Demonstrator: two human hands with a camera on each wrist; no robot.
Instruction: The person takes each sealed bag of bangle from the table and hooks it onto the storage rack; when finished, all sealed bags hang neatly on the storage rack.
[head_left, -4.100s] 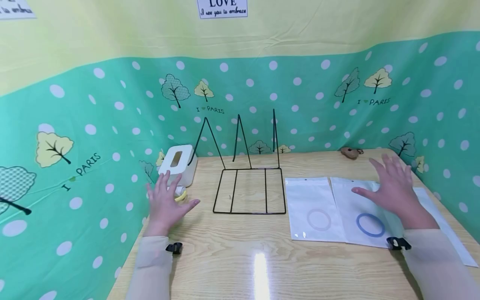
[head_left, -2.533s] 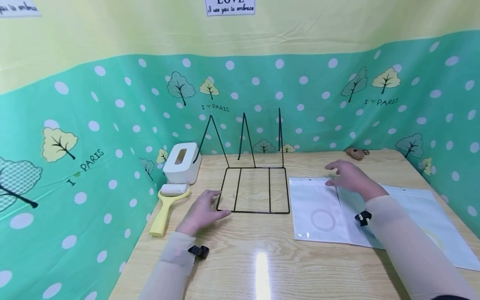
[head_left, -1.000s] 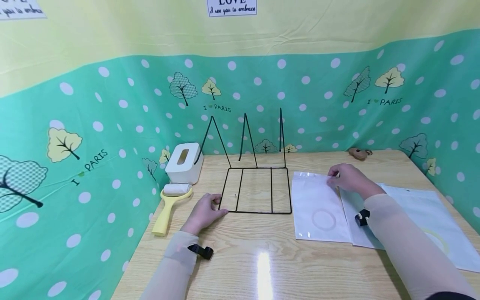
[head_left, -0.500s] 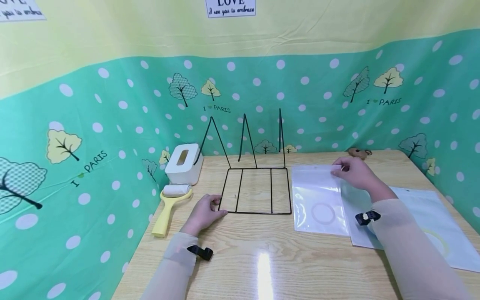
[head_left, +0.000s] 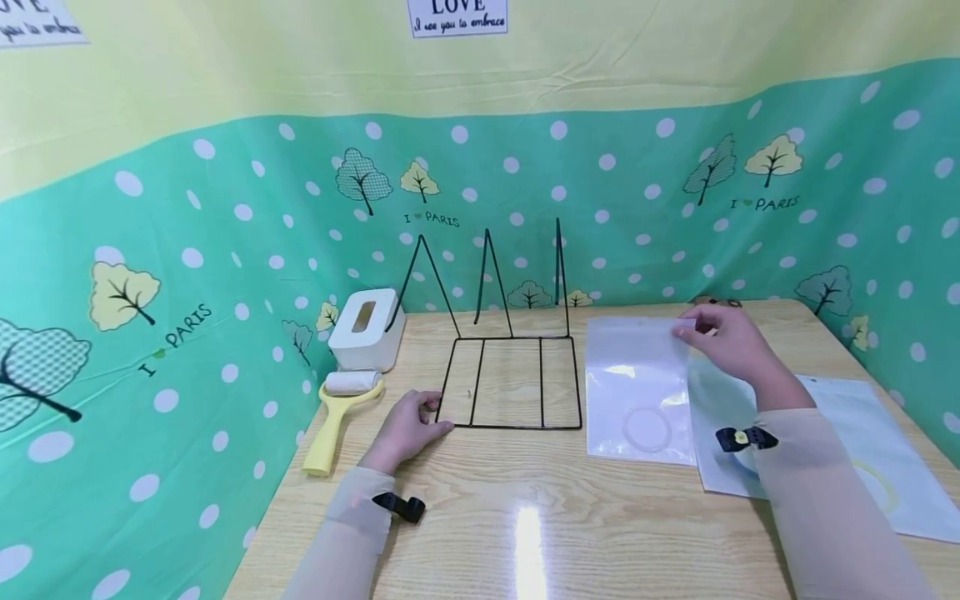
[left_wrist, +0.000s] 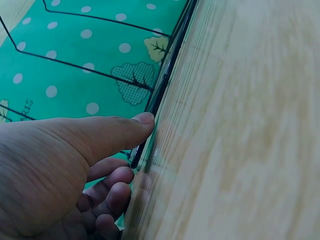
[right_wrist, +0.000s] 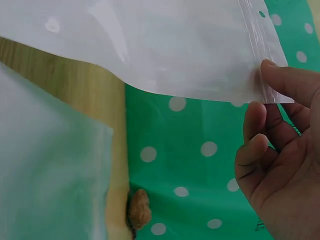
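My left hand holds the front left corner of a black wire rack, which stands on the table with upright pointed wires at its back. In the left wrist view the thumb lies on the wire and the fingers curl beneath it. Between thumb and fingers, my right hand pinches the upper right corner of a white zip-lock bag, marked with a pale ring. Its top edge is raised off the table; the right wrist view shows the bag sagging from the pinch.
More flat zip bags lie under and beyond my right forearm, one with a yellow ring. A yellow-handled lint roller and a white tissue box stand left of the rack. A brown item sits by the back curtain.
Both hands came from hovering open. The left moved right onto the rack's corner. The right moved left, took the nearest bag by its corner and lifted its top edge.
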